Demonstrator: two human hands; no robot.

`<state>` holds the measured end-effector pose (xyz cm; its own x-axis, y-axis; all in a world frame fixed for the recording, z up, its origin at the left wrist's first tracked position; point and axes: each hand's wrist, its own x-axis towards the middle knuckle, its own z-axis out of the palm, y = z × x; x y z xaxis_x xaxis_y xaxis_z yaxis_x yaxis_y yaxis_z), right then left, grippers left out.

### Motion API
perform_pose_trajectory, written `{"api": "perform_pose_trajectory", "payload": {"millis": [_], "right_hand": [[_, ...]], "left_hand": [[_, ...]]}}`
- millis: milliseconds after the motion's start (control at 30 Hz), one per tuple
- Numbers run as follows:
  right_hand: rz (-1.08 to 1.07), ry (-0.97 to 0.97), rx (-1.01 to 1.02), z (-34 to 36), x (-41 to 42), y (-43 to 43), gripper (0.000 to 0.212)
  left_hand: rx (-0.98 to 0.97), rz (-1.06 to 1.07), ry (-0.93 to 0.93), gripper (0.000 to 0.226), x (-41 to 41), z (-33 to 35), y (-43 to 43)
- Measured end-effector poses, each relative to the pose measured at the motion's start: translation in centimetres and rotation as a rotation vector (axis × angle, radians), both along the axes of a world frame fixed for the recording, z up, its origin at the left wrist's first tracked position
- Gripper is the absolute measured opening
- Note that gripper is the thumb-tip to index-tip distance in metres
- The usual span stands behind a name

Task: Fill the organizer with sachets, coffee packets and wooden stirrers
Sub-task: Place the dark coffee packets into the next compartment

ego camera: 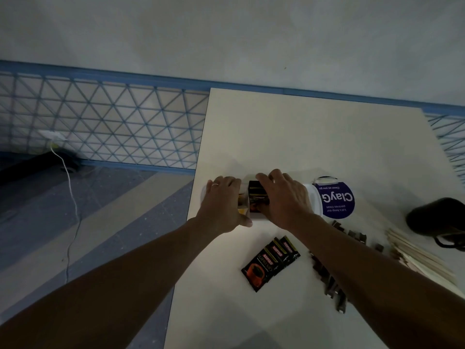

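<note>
Head view: both hands on the organizer (257,217), which sits near the table's (302,134) left edge, mostly hidden. Left hand (221,205) clasps its left side, thumb along the near edge. Right hand (284,197) curls over the upright coffee packets (258,200) inside it; can't tell if it's actually gripping. Loose packets (271,260) fanned out nearer the camera. Brown sachets (327,285) scattered by the right forearm, wooden stirrers (422,258) heaped further right. White tub (334,200) just beside the right hand, dark object (437,217) at the right edge.
</note>
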<state>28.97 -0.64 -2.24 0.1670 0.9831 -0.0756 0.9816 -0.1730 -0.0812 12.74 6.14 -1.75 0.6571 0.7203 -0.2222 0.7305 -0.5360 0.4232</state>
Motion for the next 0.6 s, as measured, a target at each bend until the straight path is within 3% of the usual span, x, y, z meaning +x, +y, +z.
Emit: {"api": "perform_pose_trajectory", "payload": {"millis": [133,267,467,600], "right_hand": [[-0.029,0.044,0.055,1.4,0.3,-1.1,0.074],[-0.085,0.067,0.115,2.8,0.8,-3.0,0.067],[-0.168,0.128,0.162,3.3,1.6,-7.1,0.043],[-0.223,0.183,0.139,2.6,1.5,-10.2,0.026]], "left_hand": [[-0.02,-0.006,0.004,0.112,-0.1,0.1,0.0],[-0.043,0.024,-0.12,0.108,0.1,1.2,-0.6],[0.019,0.033,-0.393,0.073,1.2,3.0,-3.1],[-0.063,-0.003,-0.46,0.042,1.6,3.6,-5.6]]}}
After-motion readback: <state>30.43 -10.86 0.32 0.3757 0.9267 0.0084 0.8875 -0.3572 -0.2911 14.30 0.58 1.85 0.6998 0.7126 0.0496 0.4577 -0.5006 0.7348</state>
